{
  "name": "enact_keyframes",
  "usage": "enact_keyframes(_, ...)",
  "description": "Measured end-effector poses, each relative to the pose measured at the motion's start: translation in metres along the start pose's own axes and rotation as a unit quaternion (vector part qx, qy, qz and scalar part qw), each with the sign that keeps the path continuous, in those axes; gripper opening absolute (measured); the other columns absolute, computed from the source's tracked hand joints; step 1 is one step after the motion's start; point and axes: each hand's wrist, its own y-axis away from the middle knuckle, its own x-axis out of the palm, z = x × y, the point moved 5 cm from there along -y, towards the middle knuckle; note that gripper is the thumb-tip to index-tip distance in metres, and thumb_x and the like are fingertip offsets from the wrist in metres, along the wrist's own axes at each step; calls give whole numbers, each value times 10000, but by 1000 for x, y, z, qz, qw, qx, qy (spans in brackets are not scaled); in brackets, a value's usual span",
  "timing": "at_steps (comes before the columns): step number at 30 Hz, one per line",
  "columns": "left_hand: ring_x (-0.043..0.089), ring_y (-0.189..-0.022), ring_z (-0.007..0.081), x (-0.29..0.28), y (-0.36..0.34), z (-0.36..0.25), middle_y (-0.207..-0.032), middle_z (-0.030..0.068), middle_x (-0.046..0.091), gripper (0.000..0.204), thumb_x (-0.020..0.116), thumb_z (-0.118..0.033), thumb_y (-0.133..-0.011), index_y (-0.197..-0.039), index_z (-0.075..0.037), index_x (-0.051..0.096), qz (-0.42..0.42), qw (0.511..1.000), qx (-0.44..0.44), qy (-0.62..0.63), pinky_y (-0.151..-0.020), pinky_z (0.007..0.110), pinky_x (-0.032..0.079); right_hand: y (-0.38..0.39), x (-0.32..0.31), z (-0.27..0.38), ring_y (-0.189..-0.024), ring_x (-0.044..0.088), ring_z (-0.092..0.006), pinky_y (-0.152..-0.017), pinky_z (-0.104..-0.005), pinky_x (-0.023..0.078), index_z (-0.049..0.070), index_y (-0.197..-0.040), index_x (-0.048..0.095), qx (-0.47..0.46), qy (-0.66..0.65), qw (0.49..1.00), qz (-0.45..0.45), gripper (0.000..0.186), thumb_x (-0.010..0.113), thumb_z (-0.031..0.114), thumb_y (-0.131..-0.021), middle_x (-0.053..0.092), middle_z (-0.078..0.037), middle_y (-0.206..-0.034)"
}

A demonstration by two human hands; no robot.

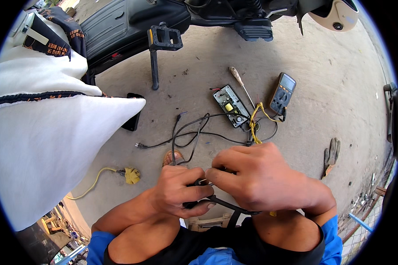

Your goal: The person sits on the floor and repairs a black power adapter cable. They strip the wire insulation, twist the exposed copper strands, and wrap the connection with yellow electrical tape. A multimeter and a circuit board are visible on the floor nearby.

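Note:
My left hand (181,190) is closed around a thick black cord-like piece (232,206). That piece runs from my left fingers to below my right hand; its exact kind I cannot tell. With fingers pinched, my right hand (261,176) meets my left fingertips over a small dark part with a shiny bit, mostly hidden. Beyond my hands, black cables (194,132) with a plug lie looped on the ground. An opened charger with a bare circuit board (231,106) lies there, beside a screwdriver (237,77), a yellow wire (254,126) and a multimeter (282,92).
A parked two-wheeler with a pedal (165,39) stands across the far side. White cloth (53,145) hangs at the left, near a black case (133,112). A yellow cord with a connector (132,175) lies at left, a work glove (331,157) at right, a helmet (336,15) far right.

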Motion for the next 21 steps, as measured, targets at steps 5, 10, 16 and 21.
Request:
enact_keyframes(5,509,-518,201,0,2,1,-753,29,507,248,825,-178,-665,-863,-99,698,-3,1000,4,-6,-463,334,375,-2,-1,2,-713,672,-196,-495,-321,505,58,-944,689,-6,5,1000,3,265,696,118,-685,649,-35,-866)
enact_keyframes(10,511,-517,201,2,0,1,-745,30,507,258,827,-184,-659,-866,-98,701,3,1000,3,-11,-461,336,376,-1,-4,1,-721,678,-197,-496,-329,511,49,-947,687,-2,2,1000,4,269,694,123,-688,654,-40,-876)
enact_keyframes(16,524,-526,191,1,0,1,-721,33,524,271,826,-194,-649,-865,-81,709,1,1000,12,-14,-453,321,380,-1,-1,0,-847,690,-271,-587,-390,554,23,-891,634,-13,-18,1000,13,243,711,193,-735,663,-133,-998)
enact_keyframes(21,516,-515,189,5,1,5,-714,28,518,295,828,-204,-634,-886,-86,728,2,999,19,-25,-438,325,374,3,-3,0,-721,660,-218,-490,-360,513,30,-935,655,-34,-11,998,-59,269,685,155,-699,625,-68,-884)
